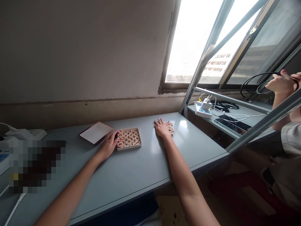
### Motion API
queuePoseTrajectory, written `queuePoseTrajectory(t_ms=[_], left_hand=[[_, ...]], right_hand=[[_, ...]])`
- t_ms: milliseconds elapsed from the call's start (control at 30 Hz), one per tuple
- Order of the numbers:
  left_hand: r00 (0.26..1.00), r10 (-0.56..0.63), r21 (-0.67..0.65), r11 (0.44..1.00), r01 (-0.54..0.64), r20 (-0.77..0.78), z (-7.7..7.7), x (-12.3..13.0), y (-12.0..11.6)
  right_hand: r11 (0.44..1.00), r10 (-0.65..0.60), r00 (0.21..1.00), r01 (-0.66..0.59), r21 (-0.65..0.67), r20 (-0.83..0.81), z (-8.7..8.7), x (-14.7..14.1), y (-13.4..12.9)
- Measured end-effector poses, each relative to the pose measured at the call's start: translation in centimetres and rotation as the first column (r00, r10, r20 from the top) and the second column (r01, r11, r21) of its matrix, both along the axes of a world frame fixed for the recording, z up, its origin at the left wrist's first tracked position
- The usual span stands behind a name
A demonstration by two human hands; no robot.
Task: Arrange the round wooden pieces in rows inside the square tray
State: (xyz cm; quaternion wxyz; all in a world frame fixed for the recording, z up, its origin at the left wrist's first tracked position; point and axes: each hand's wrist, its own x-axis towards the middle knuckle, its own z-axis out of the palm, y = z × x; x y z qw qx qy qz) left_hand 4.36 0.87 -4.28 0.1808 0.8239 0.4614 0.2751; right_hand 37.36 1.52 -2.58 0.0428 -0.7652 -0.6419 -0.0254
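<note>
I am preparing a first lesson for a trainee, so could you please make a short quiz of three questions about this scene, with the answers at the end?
1. True or false: the right hand is on the rim of the box.
2. What lies closest to the right hand, apart from the table?
3. In the picture, where is the white-topped cover?
A. On top of the box
B. To the left of the box
C. To the right of the box

Key:
1. False; the left hand is at the box's edge.
2. The loose round pieces.
3. B.
</note>
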Motion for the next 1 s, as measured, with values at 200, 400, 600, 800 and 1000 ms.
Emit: queuePoseTrajectory(t_ms=[200,400,600,800,1000], left_hand=[[0.999,0.002,0.011,1.0,-0.003,0.036,-0.4,0.0,0.2],[0.999,-0.002,0.004,1.0,0.002,0.051,-0.4,0.1,0.1],[0.999,0.033,0.067,0.997,-0.036,0.043,-0.9,0.1,0.4],[0.999,0.022,0.057,0.998,-0.02,-0.025,-0.9,0.2,0.5],[1.0,0.008,0.055,0.998,-0.008,0.002,-1.1,0.0,0.7]], right_hand=[[0.988,-0.154,0.988,0.154,0.026,0.01,-0.2,1.9,-0.2],[0.96,0.04,0.998,-0.025,0.279,-0.047,1.6,-1.6,-0.8],[0.751,0.638,0.768,-0.607,0.261,-0.051,3.2,-11.3,-0.9],[0.734,0.646,0.762,-0.636,0.237,0.045,2.7,-14.6,-0.9],[0.84,0.449,0.892,-0.399,0.367,-0.058,3.2,-13.8,-0.5]])
